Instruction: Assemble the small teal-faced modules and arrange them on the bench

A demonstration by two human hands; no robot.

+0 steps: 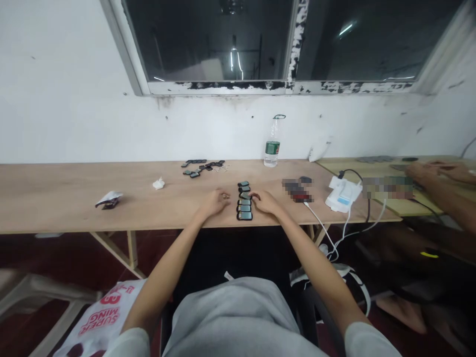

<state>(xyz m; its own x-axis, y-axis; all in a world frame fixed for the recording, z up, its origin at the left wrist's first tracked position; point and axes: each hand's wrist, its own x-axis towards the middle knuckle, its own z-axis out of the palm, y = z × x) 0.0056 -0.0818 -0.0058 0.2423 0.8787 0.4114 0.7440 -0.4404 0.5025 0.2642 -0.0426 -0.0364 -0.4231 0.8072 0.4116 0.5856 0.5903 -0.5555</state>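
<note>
Two hands [214, 204] [265, 203], wooden table [70, 191], white wall [63, 94]

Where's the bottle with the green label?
In the head view, the bottle stands at the back of the wooden table, just right of centre, near the white wall, beyond the right hand.

On the white bag [97, 318] at the lower left, we can read "SUPER" and "MING" in slanted red letters, beside a round red mark whose character we take for a B or an 8. Smaller red characters near it escape us. The bottle [271, 157] bears a green label [272, 148] whose print we cannot read.
</note>
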